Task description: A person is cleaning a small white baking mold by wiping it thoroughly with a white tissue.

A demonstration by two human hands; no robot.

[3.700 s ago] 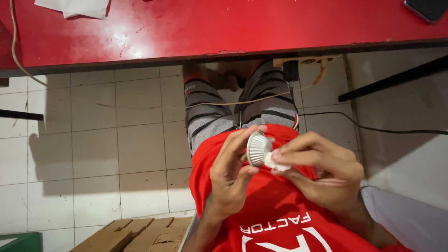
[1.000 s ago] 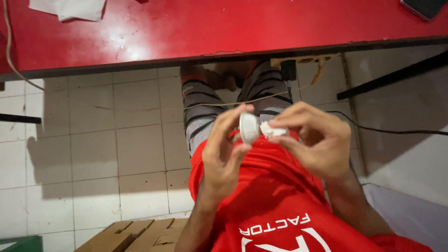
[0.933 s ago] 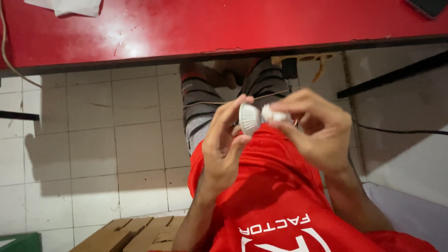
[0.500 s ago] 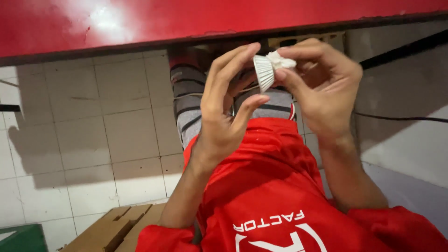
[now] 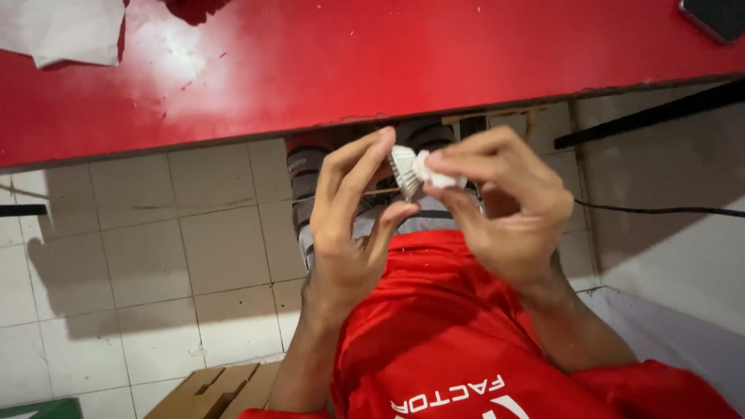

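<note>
My left hand [image 5: 349, 217] and my right hand [image 5: 504, 209] meet over my lap, just below the front edge of the red table [image 5: 372, 70]. Between the fingertips sits a small white ribbed part [image 5: 405, 171], round and finned like a lamp housing. My left fingers and thumb pinch its ribbed body. My right thumb and fingers grip a small white piece [image 5: 438, 174] pressed against the part's right side. I wear a red shirt [image 5: 466, 341] and grey striped trousers [image 5: 310, 178].
White cloth [image 5: 62, 31] lies on the table's far left and a dark phone [image 5: 718, 15] at its far right corner. Below are pale floor tiles, a cardboard box [image 5: 217, 388], a black cable [image 5: 660, 209] and a dark bar [image 5: 652, 116].
Both hands have lifted the white part from my lap up towards the table edge and kept their grip on it. The view has tilted, showing more of the tabletop.
</note>
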